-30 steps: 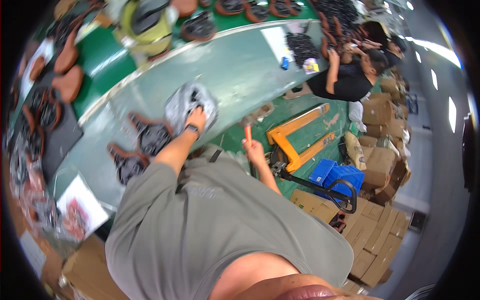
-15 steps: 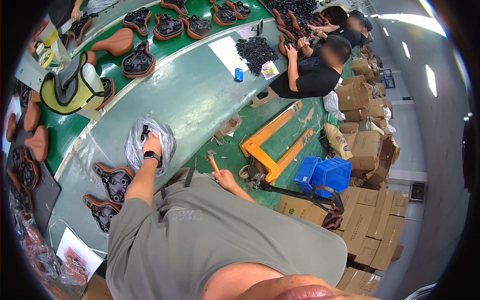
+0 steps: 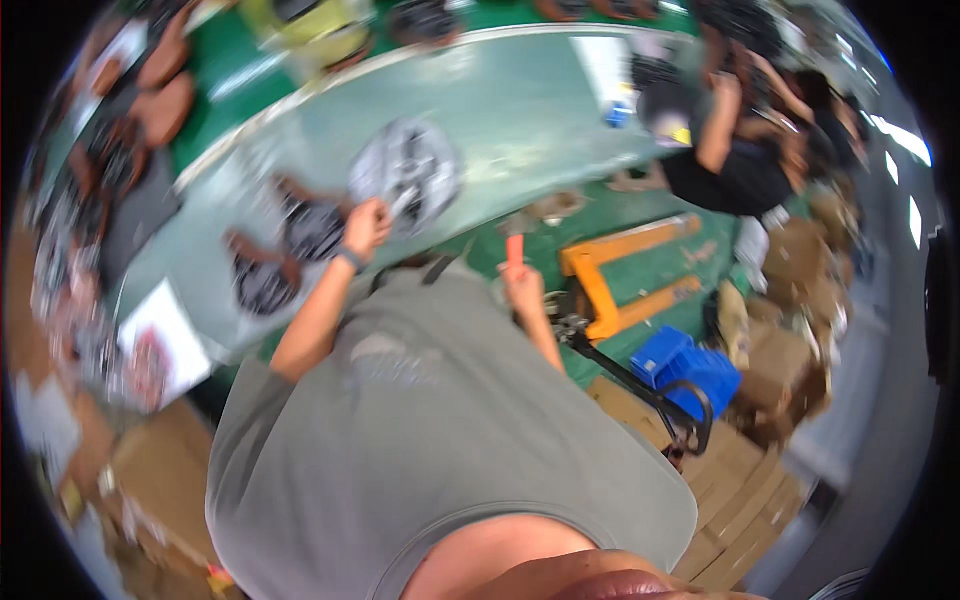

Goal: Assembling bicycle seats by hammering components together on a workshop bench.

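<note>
Hammer [image 3: 515,250] (orange-handled); in right hand [image 3: 524,288]

Counted on the tabletop [image 3: 520,100]: one grey bag [image 3: 432,165], two saddles [image 3: 265,285] beside it. Elsewhere: one hammer [image 3: 515,250], one wristwatch [image 3: 351,259], one pallet truck [image 3: 598,290], two blue crates [image 3: 708,385]. Cartons [image 3: 740,490] too blurred to count.

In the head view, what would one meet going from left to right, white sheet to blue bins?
White sheet, the saddle nearest it, left hand, right hand gripping an orange handle, blue bins.
</note>
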The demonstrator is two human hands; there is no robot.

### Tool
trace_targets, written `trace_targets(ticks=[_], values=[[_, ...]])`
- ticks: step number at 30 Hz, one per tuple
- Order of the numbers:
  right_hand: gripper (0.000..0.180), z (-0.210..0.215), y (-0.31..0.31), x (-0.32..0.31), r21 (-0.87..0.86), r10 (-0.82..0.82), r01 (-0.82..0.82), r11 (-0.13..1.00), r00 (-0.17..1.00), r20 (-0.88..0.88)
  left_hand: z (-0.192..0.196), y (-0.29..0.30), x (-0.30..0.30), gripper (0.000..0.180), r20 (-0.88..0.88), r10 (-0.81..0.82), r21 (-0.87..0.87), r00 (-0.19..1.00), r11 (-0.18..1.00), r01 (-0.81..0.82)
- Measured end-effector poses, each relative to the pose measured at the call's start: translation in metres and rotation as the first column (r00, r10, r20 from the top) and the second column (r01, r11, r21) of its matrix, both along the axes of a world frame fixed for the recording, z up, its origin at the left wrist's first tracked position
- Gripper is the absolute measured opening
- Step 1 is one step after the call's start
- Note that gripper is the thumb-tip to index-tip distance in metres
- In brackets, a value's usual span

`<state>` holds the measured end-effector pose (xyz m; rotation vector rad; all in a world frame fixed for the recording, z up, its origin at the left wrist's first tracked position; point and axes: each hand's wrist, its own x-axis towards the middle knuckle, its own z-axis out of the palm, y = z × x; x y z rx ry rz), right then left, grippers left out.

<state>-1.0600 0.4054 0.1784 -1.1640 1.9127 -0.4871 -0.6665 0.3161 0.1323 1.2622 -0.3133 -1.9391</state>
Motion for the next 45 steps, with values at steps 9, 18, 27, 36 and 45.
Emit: trace_targets(ticks=[9,18,27,36,45], values=[[0.035,0.026,0.042,0.145,0.125,-0.056,0.024,0.992,0.966,0.254,-0.027,0.137,0.119,0.028,0.102,0.144,0.085,0.984,0.985,-0.152],[0.032,0.048,0.114,0.265,0.132,0.050,-0.080,0.988,0.975,0.216,-0.053,0.061,0.147,0.037,0.033,-0.076,0.207,0.997,0.976,0.068],[0.036,0.040,0.156,0.307,0.058,0.093,-0.097,0.994,0.993,0.069,-0.063,0.040,0.159,0.039,0.228,-0.234,0.367,0.945,0.920,0.139],[0.031,0.065,0.097,0.371,0.062,0.263,-0.271,0.961,0.959,0.105,-0.114,0.056,0.164,0.040,0.480,-0.220,0.038,0.849,0.972,0.231],[0.021,0.023,0.058,0.408,-0.476,0.365,-0.495,0.727,0.866,-0.343,-0.041,0.112,0.219,0.038,0.087,-0.221,0.024,0.971,0.975,0.219]])
